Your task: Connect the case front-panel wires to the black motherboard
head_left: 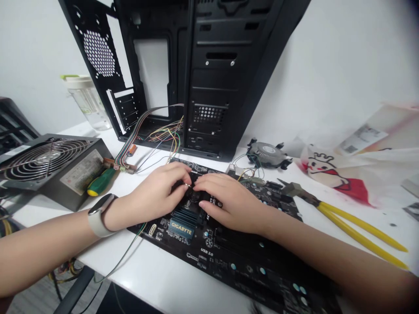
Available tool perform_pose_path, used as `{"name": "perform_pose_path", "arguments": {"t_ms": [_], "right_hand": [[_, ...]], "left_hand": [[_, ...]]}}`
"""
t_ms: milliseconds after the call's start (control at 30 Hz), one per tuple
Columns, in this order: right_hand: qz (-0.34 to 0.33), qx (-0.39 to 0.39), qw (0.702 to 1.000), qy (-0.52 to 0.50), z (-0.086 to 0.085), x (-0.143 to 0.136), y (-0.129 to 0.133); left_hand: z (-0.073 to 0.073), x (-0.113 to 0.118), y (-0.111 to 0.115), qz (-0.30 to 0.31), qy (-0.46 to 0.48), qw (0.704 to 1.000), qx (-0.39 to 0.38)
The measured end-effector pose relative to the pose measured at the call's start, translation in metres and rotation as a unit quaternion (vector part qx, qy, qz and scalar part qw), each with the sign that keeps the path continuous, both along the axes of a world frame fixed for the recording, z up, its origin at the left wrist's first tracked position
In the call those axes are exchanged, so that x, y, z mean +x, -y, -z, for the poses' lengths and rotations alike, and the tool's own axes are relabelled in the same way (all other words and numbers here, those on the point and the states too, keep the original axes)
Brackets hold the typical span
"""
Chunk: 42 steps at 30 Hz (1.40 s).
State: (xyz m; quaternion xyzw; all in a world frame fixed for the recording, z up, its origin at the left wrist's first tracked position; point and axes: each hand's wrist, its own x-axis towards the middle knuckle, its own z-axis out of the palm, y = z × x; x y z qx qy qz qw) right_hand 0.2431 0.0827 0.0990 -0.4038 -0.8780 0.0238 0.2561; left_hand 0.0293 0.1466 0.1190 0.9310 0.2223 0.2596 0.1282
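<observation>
A black motherboard [209, 261] with a blue GIGABYTE heatsink [182, 227] lies on the white table under both hands. My left hand [160, 189], with a watch on its wrist, pinches a small silvery thing, seemingly a coin cell battery [187, 185], between thumb and forefinger; only its shiny edge shows. Directly beside it is a round black battery socket [194, 195] on the board. My right hand [229, 200] rests over the board from the right, its thumb and fingers apart around the socket, holding nothing that I can see.
Behind the board stands a black computer case [212, 78] trailing thin wires. At left are a power supply [49, 165], a green-yellow screwdriver [102, 182] and a clear cup [88, 102]. Right lie a CPU fan [268, 153], yellow-handled pliers [347, 222] and a plastic bag [337, 170].
</observation>
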Motion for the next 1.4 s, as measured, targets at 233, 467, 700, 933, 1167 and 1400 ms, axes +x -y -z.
{"name": "perform_pose_path", "arguments": {"t_ms": [233, 467, 700, 933, 1167, 1400], "right_hand": [[0.029, -0.066, 0.986, -0.148, -0.023, 0.001, 0.001], [0.026, -0.298, 0.904, -0.307, -0.037, -0.011, 0.007], [0.011, -0.375, 0.853, -0.363, -0.034, -0.014, 0.006], [0.055, -0.325, 0.872, -0.362, -0.031, -0.017, 0.006], [0.056, -0.275, 0.893, -0.352, -0.022, -0.012, 0.001], [0.047, -0.311, 0.865, -0.392, -0.012, -0.010, -0.002]], "left_hand": [[-0.005, -0.003, 0.004, -0.019, 0.067, 0.984, 0.164], [-0.007, -0.005, 0.008, -0.006, 0.075, 0.957, 0.279], [-0.006, -0.003, 0.012, 0.066, 0.096, 0.967, 0.228], [0.000, -0.002, 0.009, 0.083, 0.058, 0.977, 0.186], [0.004, 0.000, 0.007, 0.027, 0.009, 0.988, 0.149], [0.005, 0.001, 0.006, 0.028, -0.005, 0.990, 0.137]]}}
